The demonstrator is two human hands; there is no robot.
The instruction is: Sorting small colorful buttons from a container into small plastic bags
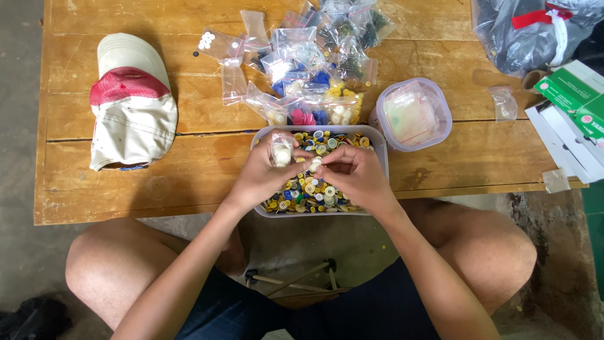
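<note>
I note the left hand [261,173] gripping a small clear bag [281,153] in closed fingers, upright, long axis running away from me, over the tray of buttons [377,141] on the table [189,164]; the right hand [355,173] pinches a pale button [315,165] beside it.

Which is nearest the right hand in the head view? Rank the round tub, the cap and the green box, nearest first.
From the right hand:
1. Round tub, just beyond it, to its right.
2. Green box, at the table's right edge.
3. Cap, far left, past the left hand.
</note>
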